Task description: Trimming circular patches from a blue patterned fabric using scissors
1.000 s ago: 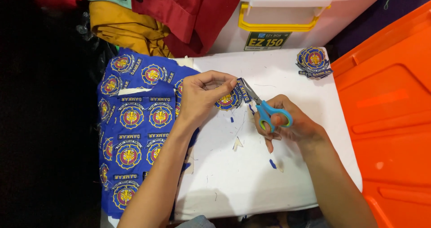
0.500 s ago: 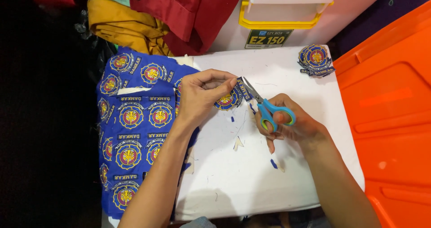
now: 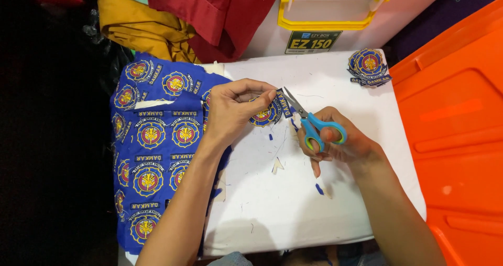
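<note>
On white table (image 3: 325, 88): left hand (image 3: 230, 111) fingers clamped on round patch (image 3: 263, 114); right hand (image 3: 340, 143) fingers gripping blue scissors (image 3: 312, 123).

Looks like a small sewing or garment workshop, cramped and improvised. Shown by a white table (image 3: 335, 192) strewn with fabric snippets (image 3: 277, 165), a blue sheet (image 3: 152, 145) of embroidered round badges, a stack of cut badges (image 3: 369, 67) at the far corner, scissors (image 3: 314, 123) at work on one badge, heaped red (image 3: 220, 14) and mustard garments (image 3: 141, 27), a white storage box (image 3: 335, 14) with yellow handle, an orange bin (image 3: 461, 129) alongside
</note>
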